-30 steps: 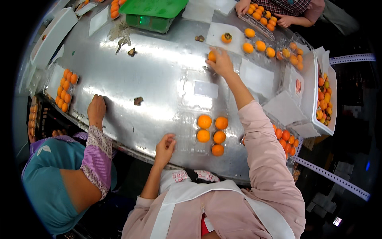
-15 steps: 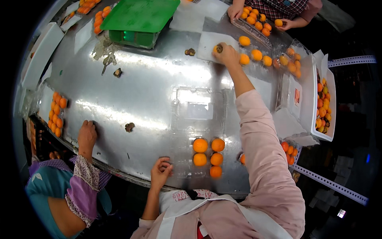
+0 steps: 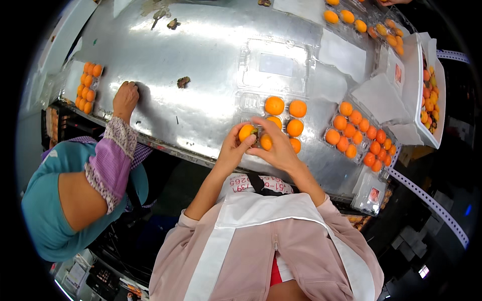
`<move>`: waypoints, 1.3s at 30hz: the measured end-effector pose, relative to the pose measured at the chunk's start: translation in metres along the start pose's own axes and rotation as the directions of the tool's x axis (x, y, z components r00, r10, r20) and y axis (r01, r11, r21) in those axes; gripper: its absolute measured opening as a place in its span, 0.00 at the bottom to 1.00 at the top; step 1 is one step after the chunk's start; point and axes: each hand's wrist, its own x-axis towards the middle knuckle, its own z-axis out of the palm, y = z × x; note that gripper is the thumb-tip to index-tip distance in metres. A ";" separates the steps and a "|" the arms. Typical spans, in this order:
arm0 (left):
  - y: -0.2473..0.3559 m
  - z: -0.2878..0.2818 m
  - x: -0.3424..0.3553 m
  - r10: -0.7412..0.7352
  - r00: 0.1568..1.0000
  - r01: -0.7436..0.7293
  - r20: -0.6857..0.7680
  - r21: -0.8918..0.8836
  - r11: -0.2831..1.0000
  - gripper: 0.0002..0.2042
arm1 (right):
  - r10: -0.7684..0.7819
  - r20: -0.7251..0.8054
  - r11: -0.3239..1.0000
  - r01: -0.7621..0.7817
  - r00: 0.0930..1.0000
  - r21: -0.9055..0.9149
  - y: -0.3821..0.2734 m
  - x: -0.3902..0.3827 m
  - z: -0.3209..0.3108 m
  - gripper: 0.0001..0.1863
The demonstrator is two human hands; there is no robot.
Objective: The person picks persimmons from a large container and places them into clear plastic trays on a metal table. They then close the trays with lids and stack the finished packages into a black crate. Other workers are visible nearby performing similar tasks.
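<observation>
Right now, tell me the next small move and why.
I'd probably have the right hand twist off the leafy cap: the left hand holds the orange fruit with that cap facing the right hand, while the fruits in the clear tray show none.

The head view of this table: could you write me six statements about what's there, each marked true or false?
1. The wearer's left hand holds an orange fruit. True.
2. The wearer's right hand is far from the left. False: they are close together.
3. The clear lid lies open. True.
4. The white box is empty. False: it contains fruit.
5. The co-worker's hand at the left grips a fruit. False: none shows in it.
6. A group of fruit lies left of that hand. True.
</observation>
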 end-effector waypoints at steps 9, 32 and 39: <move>0.028 -0.001 0.058 0.439 0.895 -0.331 0.077 0.774 0.539 0.25 | 0.264 0.162 0.336 -0.248 0.951 0.909 0.015 -0.065 -0.032 0.22; 0.043 -0.006 0.067 0.423 0.902 -0.192 0.080 0.955 0.227 0.22 | 0.420 0.030 0.499 -0.259 0.907 0.827 0.015 -0.081 -0.017 0.19; 0.018 0.002 0.004 0.188 0.978 -0.206 0.088 0.543 0.814 0.15 | 0.240 -0.185 0.902 -0.149 0.953 0.405 0.012 -0.070 -0.002 0.28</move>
